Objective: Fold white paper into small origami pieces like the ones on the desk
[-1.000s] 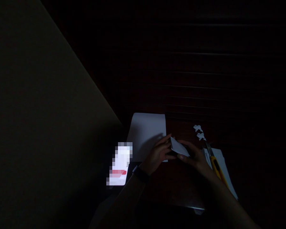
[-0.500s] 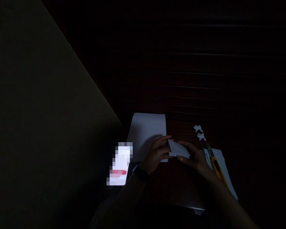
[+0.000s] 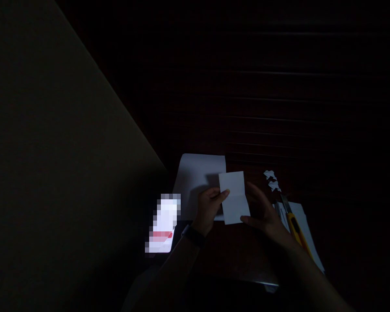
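A small white piece of paper [image 3: 234, 206] is raised over the dark table, spread out with a crease across its middle. Its left edge is pinched by my left hand [image 3: 209, 206], thumb on the front and the other fingers behind. At the lower right corner, the thumb of my right hand [image 3: 264, 214] touches the paper. The right fingers are spread apart to the side of it, not closed round it. Behind the left hand lies a larger white sheet [image 3: 199, 169], partly covered by the hand and the small paper.
A lit, blurred-out phone screen [image 3: 164, 225] glows at the left. On the right, a yellow utility knife [image 3: 295, 229] rests over white papers [image 3: 308, 234]. Small folded white paper pieces [image 3: 273, 185] lie beyond its blade. The table's front edge [image 3: 256, 282] shows below; a wall rises at left.
The small paper, folded over before, is now opened out and faces me. My left hand has shifted its pinch to the left edge, and my right fingers have spread away from the paper.
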### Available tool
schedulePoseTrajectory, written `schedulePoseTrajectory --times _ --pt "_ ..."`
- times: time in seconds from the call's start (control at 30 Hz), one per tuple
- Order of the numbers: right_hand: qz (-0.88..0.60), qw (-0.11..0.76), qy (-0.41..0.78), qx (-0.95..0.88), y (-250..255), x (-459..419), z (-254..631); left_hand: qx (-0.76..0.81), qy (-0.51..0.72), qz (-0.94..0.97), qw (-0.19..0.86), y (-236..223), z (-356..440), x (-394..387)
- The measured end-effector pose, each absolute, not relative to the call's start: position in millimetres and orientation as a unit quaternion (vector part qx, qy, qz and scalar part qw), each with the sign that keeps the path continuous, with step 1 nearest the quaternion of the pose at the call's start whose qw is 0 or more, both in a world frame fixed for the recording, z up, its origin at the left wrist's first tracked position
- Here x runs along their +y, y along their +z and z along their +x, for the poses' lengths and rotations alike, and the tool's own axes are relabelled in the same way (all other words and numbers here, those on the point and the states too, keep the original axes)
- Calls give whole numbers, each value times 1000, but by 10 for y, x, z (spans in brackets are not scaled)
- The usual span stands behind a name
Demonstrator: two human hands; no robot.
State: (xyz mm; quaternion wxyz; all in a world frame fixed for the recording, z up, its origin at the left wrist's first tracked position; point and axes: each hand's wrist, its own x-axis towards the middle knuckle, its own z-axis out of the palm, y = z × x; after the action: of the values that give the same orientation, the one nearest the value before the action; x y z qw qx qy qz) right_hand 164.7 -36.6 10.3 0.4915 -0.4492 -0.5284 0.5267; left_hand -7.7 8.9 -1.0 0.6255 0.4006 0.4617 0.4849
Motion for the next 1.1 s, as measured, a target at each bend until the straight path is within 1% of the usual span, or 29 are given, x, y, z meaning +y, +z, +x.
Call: schedulePoseTrajectory --times 0.1,0.13,0.2,0.23,0.33,0.5,0.73,0.97,1.1 --pt "-429 450 543 -565 197 -376 1738 466 486 399 622 15 -98 100" --pt "-419 424 556 -578 231 -379 1771 465 487 398 624 22 -101 102" --pt "-410 380 557 -614 275 -380 1817 460 489 396 627 34 -102 103" --pt "-407 372 549 -628 280 -379 1825 459 489 396 628 39 -99 101" --pt "-400 369 530 -651 232 -373 1795 450 477 406 636 49 -90 89" --pt "-405 359 548 -638 142 -372 1744 426 448 396 679 63 -95 72" --pt "-408 351 566 -624 178 -362 1798 407 440 398 694 89 -92 70" --pt "-456 319 564 -610 178 -355 1785 408 441 406 688 63 -89 60" --pt "-504 361 554 -555 204 -377 1737 402 438 410 692 103 -79 47"
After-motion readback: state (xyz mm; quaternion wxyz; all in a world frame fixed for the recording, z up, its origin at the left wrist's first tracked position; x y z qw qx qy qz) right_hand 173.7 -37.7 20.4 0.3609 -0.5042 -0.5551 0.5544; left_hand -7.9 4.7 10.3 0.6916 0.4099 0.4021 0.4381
